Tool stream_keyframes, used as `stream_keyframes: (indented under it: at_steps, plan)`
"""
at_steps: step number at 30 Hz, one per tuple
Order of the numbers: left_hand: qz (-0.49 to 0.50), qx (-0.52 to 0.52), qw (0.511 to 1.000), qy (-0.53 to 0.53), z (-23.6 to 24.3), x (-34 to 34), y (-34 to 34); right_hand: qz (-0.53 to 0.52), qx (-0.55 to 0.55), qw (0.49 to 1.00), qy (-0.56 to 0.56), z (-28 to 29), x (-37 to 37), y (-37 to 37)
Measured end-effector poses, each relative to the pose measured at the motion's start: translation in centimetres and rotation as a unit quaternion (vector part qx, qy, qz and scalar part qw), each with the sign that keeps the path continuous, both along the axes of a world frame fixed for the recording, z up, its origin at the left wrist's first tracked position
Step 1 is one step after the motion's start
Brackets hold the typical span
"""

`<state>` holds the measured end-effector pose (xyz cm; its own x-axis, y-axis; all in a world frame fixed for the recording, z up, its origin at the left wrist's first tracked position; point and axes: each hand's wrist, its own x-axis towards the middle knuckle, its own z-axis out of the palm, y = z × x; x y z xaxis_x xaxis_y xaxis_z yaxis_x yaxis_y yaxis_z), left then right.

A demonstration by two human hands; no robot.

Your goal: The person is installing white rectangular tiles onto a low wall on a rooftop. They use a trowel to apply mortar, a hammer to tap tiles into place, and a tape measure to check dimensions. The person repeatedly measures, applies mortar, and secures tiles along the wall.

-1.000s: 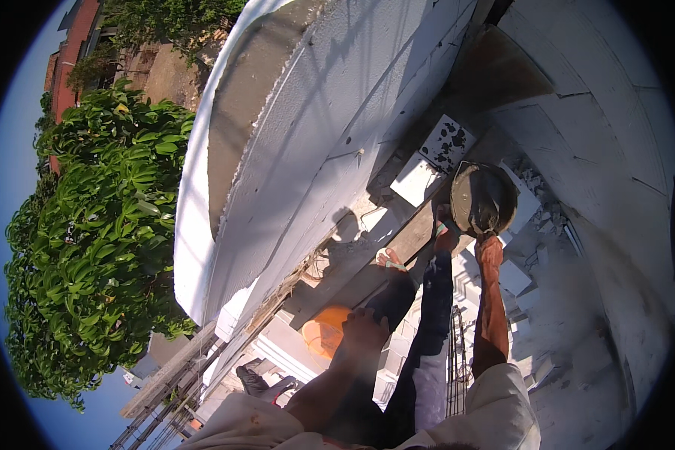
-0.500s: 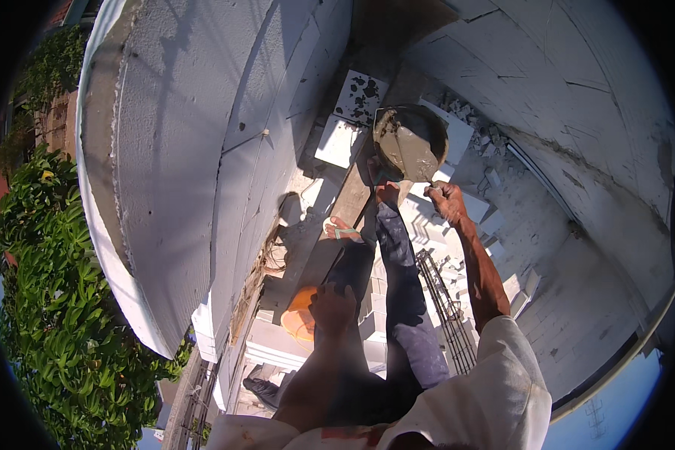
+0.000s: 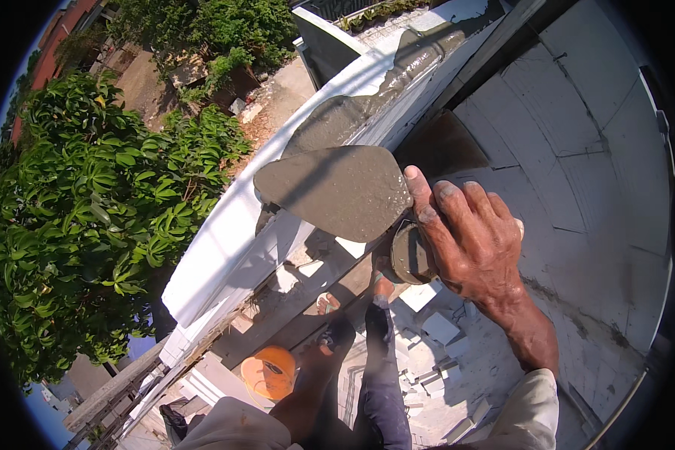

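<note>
Head view, right hand [image 3: 472, 240]: closed over the grip end of a trowel [image 3: 334, 191], back of the hand up. The handle itself is basically hidden underneath, and the leftmost digit pokes out right beside the blade's edge.
Trowel: out in front of the right hand, blade pointing left, the whole visible face coated in wet grey mortar. In this view it overlaps the wall, but can't tell if it's touching.
Wall top: white blockwork wall [image 3: 210, 259] with a lumpy strip of mortar [image 3: 330, 124] along the top, just beyond the blade.
Left hand [image 3: 316, 363]: down low by the left leg, kinda shadowy, so can't tell if it's spread or curled.
Mortar bucket [image 3: 411, 253]: dark round thing below the trowel, partly covered by the right hand.
Orange bucket [image 3: 268, 373]: on the left, near the left forearm.
Underfoot: sandalled feet by a plank [image 3: 349, 289], plus white block pieces [image 3: 431, 379] scattered to the right of the legs.
Far left: big leafy tree [image 3: 112, 210] past the wall, in full sun.
</note>
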<state>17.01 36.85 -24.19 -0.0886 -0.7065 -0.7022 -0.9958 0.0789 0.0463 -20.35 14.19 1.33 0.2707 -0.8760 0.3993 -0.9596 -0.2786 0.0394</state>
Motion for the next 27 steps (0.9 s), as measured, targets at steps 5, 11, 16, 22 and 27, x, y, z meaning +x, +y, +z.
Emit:
stream_keyframes:
  at_steps: [5, 11, 16, 22, 27]
  plan:
    - [-0.045, -0.021, 0.999, 0.02, -1.0, 0.0, -0.3, -0.142, 0.058, 0.983, 0.102, 1.1, -4.5, -2.5]
    - [-0.031, -0.043, 0.998, 0.016, -1.3, 1.0, 0.7, -0.104, 0.14, 0.982, 0.068, 2.0, -1.3, -6.3]
    - [-0.074, -0.096, 0.993, 0.004, -2.3, 2.2, 1.5, 0.072, 0.15, 0.976, -0.137, 0.7, 4.0, -1.6]
    - [-0.021, -0.009, 1.0, -0.018, 0.0, 0.2, 0.5, -0.195, 0.155, 0.893, -0.374, -9.2, 2.7, 10.9]
    - [-0.056, 0.052, 0.995, -0.057, 1.1, -1.3, -0.7, -0.486, 0.392, 0.69, -0.367, -31.0, 1.0, 24.2]
